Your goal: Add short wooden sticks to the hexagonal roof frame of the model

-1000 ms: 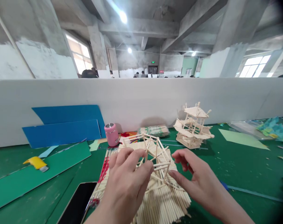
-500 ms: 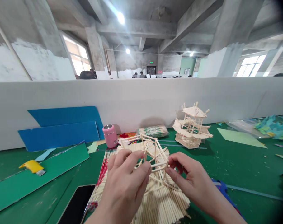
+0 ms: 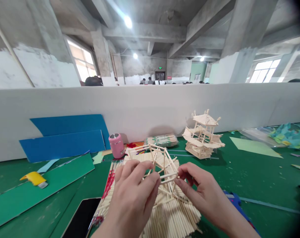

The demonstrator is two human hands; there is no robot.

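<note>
Dozens of slim, round, pale wooden sticks are lying side by side as a ribbed mat (image 3: pixel 174 219) on the scuffed green surface (image 3: pixel 251 175). An open, angular frame of similar pale sticks (image 3: pixel 167 176) is standing over this mat, between the two hands. Farther back, a tiered pagoda-shaped model of pale wood (image 3: pixel 203 135) is showing flared roofs and thin posts. A clear, shiny packet of wooden sticks (image 3: pixel 162 140) is lying near a rounded pink flask with a metallic top (image 3: pixel 116 147). Flat, smooth blue boards (image 3: pixel 63 145) are leaning against a white partition (image 3: pixel 140 105), and a yellow-handled cutter (image 3: pixel 34 178) is resting on a long green board (image 3: pixel 65 180).

The left hand (image 3: pixel 136 193) is hiding the frame's near left part and some of the mat. A black-screened phone (image 3: pixel 83 216) is running out of view at the lower edge, and the right forearm is covering much of a blue plastic tool (image 3: pixel 235 200), whose shape is staying unclear.

The left hand is arching over the frame, back upward, fingers curling and thumb lying close to the forefinger; whether it is gripping a stick cannot be told. The right hand (image 3: pixel 201 191) is reaching in from the right, its thumb and forefinger pinching the frame's right corner while the other fingers are bending inward.
</note>
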